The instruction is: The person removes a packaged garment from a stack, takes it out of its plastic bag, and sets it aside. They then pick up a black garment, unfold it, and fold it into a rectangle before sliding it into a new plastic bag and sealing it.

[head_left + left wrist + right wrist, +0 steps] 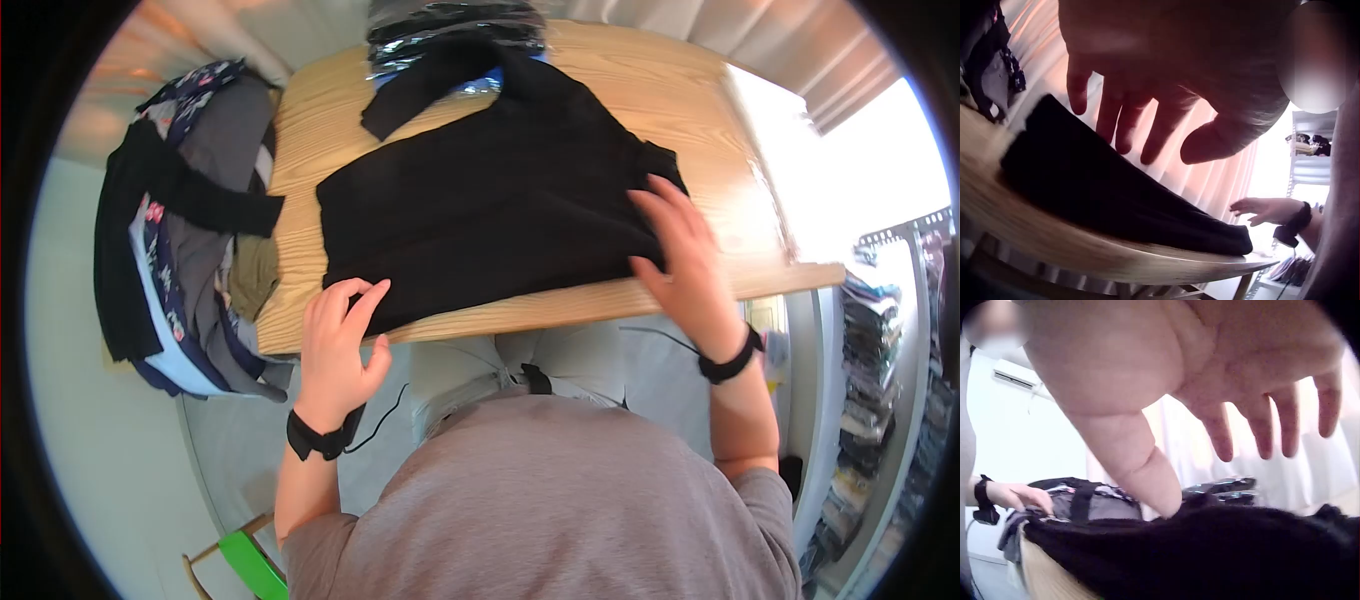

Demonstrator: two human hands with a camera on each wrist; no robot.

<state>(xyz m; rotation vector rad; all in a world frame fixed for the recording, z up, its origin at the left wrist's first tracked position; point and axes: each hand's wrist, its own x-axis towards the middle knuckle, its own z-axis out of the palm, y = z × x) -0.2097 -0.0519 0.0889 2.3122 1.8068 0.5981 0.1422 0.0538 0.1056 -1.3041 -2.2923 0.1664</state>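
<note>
A black garment (490, 200) lies spread on the wooden table, one sleeve stretched toward the back. At its lower left corner is the left hand (340, 345), fingers loosely extended over the edge of the cloth. The right hand (685, 265) is over the garment's right end with fingers spread. In the left wrist view the left hand (1154, 75) has straight fingers above the dark cloth (1104, 181). The right wrist view shows the right hand (1210, 375) with its thumb tip close to the black fabric (1210, 550); whether it touches cannot be told.
Packaged dark garments in clear plastic (455, 40) are stacked at the table's back. A heap of clothes (215, 150) hangs over the left table edge, a black sleeve (220, 205) reaching onto the wood. Shelves of folded items (865, 390) stand at right, a green chair (250, 565) at lower left.
</note>
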